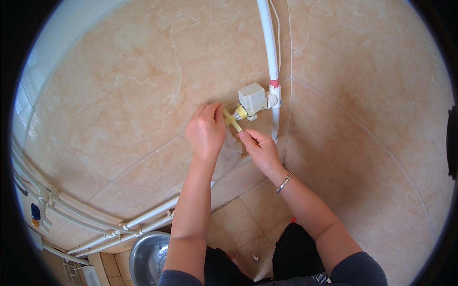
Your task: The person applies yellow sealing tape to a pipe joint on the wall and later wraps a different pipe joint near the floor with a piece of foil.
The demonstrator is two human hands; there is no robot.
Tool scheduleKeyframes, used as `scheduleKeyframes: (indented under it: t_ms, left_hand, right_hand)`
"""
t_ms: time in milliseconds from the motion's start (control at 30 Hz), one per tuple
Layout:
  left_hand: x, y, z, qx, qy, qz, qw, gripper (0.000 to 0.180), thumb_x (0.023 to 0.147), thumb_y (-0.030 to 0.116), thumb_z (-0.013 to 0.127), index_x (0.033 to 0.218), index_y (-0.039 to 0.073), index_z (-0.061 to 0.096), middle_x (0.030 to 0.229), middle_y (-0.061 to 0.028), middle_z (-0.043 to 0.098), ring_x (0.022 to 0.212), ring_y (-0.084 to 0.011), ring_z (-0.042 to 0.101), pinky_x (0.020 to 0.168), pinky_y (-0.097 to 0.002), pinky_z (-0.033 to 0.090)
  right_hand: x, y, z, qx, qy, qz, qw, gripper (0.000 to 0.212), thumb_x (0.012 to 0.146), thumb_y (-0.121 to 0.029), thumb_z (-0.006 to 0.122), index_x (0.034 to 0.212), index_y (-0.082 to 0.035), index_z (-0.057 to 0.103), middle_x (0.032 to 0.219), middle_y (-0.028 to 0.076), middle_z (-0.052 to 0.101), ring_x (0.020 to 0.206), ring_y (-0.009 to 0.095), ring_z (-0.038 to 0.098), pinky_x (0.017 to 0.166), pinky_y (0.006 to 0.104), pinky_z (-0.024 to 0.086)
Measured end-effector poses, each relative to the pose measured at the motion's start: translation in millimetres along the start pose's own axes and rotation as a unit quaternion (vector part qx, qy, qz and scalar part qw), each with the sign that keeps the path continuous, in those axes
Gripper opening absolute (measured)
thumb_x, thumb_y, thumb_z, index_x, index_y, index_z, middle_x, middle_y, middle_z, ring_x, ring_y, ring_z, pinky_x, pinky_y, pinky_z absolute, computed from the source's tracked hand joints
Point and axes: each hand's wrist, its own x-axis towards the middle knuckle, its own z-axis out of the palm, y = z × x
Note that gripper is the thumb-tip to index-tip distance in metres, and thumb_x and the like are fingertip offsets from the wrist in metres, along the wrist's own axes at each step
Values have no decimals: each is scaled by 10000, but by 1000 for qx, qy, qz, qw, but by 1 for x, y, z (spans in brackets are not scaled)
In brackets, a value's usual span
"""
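Mid-frame now, my left hand (208,132) and right hand (260,148) pinch a yellowish strip (234,120) beside the boxy white valve (252,97)!

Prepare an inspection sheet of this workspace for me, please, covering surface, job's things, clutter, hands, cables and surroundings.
Surface: beige tiled wall, tiled floor below.
Job's things: pale yellow strip; white boxy fitting with yellow band.
Clutter: metal basin, lower left; small pale scrap on floor.
Hands: left hand at strip's upper end, grip partly hidden; right hand pinches lower end.
Cables: apparently one, thin and white, beside upright pipe.
Surroundings: white pipes along lower wall.
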Motion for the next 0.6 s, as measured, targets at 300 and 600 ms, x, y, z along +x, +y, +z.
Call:
scheduleKeyframes:
  t_ms: [300,600]
  left_hand:
    - [-6,-7,-1,-40,-1,-25,999,57,739,138,598,749,88,626,715,-35,585,580,-231,562,501,-309,428]
    - [-10,-12,-2,-33,21,-11,999,60,743,131,604,739,76,629,675,-46,578,536,-211,550,479,-298,417]
  right_hand:
    - [-4,-9,-1,-50,0,-9,999,290,824,-364,508,905,-110,624,512,23,500,454,112,446,450,278,348]
    - [-7,-9,3,-77,12,-25,997,257,815,-346,519,899,-127,625,543,60,537,469,183,502,472,304,383]
